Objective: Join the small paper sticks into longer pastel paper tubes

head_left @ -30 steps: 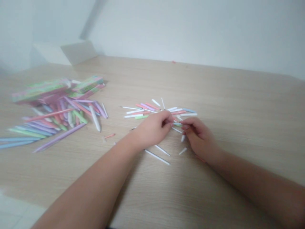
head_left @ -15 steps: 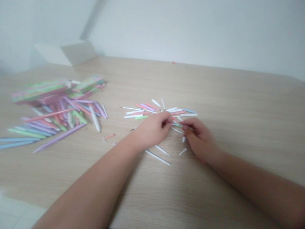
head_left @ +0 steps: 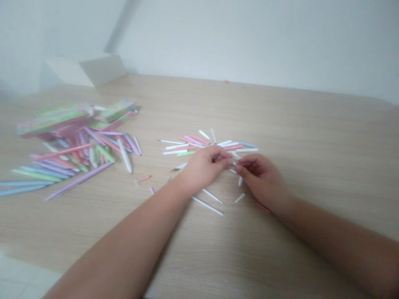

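My left hand (head_left: 205,166) and my right hand (head_left: 258,176) hover low over the wooden table (head_left: 280,116), their curled fingertips almost meeting. Whether either pinches something is hidden by the fingers. Just beyond them, a fan of thin pastel and white sticks (head_left: 202,143) lies flat. Below the hands are several loose white sticks, including one (head_left: 207,205) near my left wrist and a short piece (head_left: 240,198) under my right hand. A thin red stick (head_left: 263,207) lies against my right wrist.
To the left lies a large heap of pastel sticks (head_left: 77,153) beside long green-and-pink printed boxes (head_left: 52,118). A small orange-pink stick (head_left: 143,178) lies between the heap and my left hand. A pale card shape (head_left: 99,70) stands at the back by the wall.
My left hand has shifted slightly right. The green-tinted piece seen at my fingertips no longer shows, and a dark-tipped white stick has come into view beyond my left hand.
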